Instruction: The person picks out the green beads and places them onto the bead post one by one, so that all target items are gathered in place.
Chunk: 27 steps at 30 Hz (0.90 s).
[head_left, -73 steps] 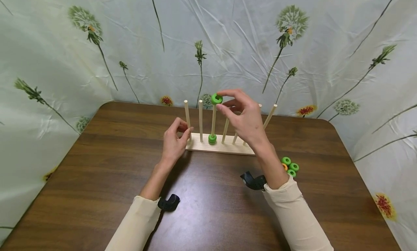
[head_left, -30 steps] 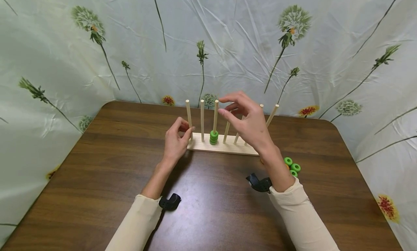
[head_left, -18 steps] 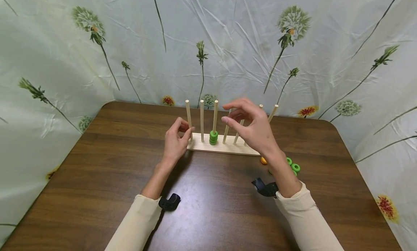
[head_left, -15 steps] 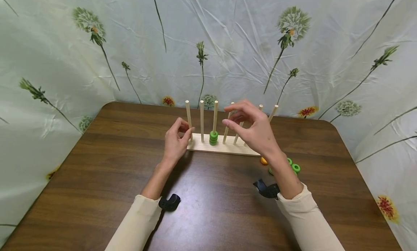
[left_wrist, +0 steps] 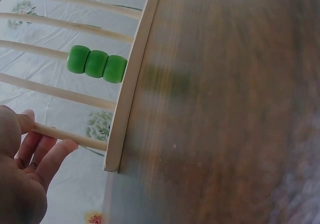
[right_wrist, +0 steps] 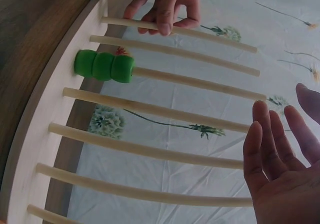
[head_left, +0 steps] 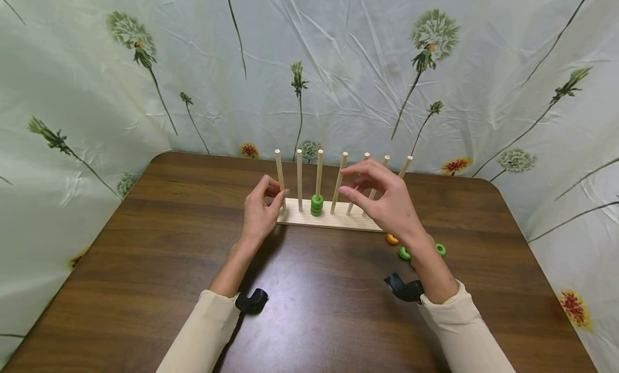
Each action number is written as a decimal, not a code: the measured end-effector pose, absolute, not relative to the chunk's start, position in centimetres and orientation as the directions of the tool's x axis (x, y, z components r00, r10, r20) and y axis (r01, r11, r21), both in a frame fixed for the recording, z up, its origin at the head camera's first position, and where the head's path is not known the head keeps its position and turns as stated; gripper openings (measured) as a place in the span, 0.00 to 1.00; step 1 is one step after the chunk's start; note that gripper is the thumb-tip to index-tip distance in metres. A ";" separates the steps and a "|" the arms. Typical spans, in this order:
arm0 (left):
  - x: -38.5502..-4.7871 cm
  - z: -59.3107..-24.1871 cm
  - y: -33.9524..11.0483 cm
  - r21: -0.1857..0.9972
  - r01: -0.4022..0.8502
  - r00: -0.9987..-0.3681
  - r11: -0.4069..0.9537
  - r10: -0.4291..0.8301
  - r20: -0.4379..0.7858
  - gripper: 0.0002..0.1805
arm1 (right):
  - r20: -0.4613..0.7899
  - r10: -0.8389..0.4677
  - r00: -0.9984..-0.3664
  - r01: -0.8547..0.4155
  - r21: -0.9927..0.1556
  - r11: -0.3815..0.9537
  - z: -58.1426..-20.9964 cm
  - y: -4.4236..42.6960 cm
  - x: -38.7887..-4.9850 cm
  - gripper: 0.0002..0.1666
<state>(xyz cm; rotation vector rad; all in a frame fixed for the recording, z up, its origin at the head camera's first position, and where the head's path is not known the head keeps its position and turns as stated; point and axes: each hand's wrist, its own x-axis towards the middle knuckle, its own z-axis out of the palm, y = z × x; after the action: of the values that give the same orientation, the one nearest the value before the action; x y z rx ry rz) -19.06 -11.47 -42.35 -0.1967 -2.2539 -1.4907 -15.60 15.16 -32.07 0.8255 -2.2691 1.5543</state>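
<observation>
A pale wooden stand [head_left: 329,220] with several upright pegs stands on the table. Three green rings [head_left: 316,205] are stacked at the bottom of its third peg from the left; the left wrist view shows the same rings [left_wrist: 96,63] touching each other. My left hand [head_left: 261,212] pinches the leftmost peg [head_left: 279,171] between thumb and fingers, low down. My right hand [head_left: 389,201] is in front of the pegs on the right, with a gap between thumb and loosely bent fingers and nothing in them. It hides parts of those pegs.
Loose rings lie on the brown table [head_left: 309,298] right of the stand: an orange ring [head_left: 392,239] and green rings [head_left: 404,252], partly hidden by my right forearm. A flower-patterned curtain [head_left: 217,93] hangs behind the table. Each wrist wears a black camera mount [head_left: 252,301].
The green ring in my right hand went down the third peg onto the two below. The emptied right hand has since moved right and lower. My left hand has stayed on its peg.
</observation>
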 end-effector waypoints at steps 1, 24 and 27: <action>-19.1 -42.4 -11.5 0.842 0.347 -0.897 0.413 -0.114 0.426 0.09 | 0.513 -0.301 -0.804 -0.587 -0.764 0.266 -32.1 15.3 -15.6 0.19; -19.1 -42.6 -11.5 0.832 0.364 -0.887 0.419 -0.119 0.447 0.09 | 0.494 -0.346 -0.798 -0.594 -0.740 0.315 -34.3 18.1 -14.6 0.20; -19.1 -42.6 -11.5 0.835 0.361 -0.889 0.416 -0.117 0.443 0.09 | 0.481 -0.342 -0.807 -0.582 -0.744 0.329 -34.7 18.6 -14.5 0.19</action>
<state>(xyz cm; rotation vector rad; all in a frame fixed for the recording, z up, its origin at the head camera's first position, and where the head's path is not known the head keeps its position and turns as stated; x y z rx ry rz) -19.14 -11.53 -42.56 -0.2071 -2.2395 -1.4773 -14.48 18.57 -34.69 0.8373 -2.3571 1.4719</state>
